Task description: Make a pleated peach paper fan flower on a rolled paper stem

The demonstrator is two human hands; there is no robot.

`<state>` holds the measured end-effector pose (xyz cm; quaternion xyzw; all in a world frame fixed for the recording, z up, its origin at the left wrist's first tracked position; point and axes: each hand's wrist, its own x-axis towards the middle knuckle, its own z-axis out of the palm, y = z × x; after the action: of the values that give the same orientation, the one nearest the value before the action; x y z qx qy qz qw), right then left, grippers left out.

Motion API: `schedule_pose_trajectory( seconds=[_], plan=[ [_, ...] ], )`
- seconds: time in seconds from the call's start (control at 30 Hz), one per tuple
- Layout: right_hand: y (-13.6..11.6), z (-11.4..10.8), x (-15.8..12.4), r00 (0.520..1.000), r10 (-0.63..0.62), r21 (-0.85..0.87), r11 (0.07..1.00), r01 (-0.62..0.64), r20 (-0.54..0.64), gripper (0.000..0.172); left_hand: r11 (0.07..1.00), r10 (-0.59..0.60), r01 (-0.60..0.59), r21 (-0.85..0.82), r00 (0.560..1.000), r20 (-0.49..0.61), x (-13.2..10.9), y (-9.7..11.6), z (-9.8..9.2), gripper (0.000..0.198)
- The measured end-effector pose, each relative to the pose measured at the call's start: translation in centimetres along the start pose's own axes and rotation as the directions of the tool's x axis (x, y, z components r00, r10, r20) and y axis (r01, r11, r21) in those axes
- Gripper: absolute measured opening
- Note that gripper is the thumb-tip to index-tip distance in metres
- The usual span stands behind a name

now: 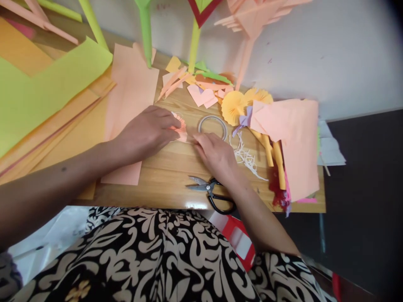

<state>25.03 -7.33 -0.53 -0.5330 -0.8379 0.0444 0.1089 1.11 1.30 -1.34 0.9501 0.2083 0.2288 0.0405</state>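
A small pleated pink paper fan (pixel 181 127) lies on the wooden table (pixel 163 176). My left hand (pixel 146 132) rests over its left side, fingers curled and pressing on the pleats. My right hand (pixel 214 153) comes from the right, fingertips pinched at the fan's lower right edge. A roll of clear tape (pixel 213 126) lies just behind my right hand. Black-handled scissors (pixel 210 191) lie near the table's front edge, under my right wrist.
Stacked orange and green paper sheets (pixel 47 96) cover the left of the table. A pink sheet (pixel 129 105) lies under my left forearm. Yellow paper fans (pixel 234 107), pink paper (pixel 296 142), rolled orange stems (pixel 273 157) and white shreds (pixel 245 157) crowd the right. Paper stems lean on the wall.
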Motion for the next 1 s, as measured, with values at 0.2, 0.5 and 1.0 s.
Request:
schedule_pose_trajectory(
  seconds=[0.2, 0.5, 1.0],
  plan=[
    [0.4, -0.5, -0.3, 0.999, -0.049, -0.084, 0.995, 0.050, 0.014, 0.039, 0.994, -0.081, 0.083, -0.065, 0.996, 0.023, -0.3, -0.2, 0.2, 0.036],
    [0.9, -2.6, -1.8, 1.000, -0.026, 0.022, 0.999, 0.026, -0.001, 0.039, 0.974, -0.059, 0.049, -0.221, 0.997, -0.041, -1.1, -0.3, 0.3, 0.021],
    [-1.0, -2.0, 2.3, 0.983, -0.098, 0.111, 0.990, 0.081, 0.155, 0.050, 0.990, -0.049, 0.046, -0.136, 0.999, -0.021, -0.5, 0.5, -0.5, 0.021]
  ],
)
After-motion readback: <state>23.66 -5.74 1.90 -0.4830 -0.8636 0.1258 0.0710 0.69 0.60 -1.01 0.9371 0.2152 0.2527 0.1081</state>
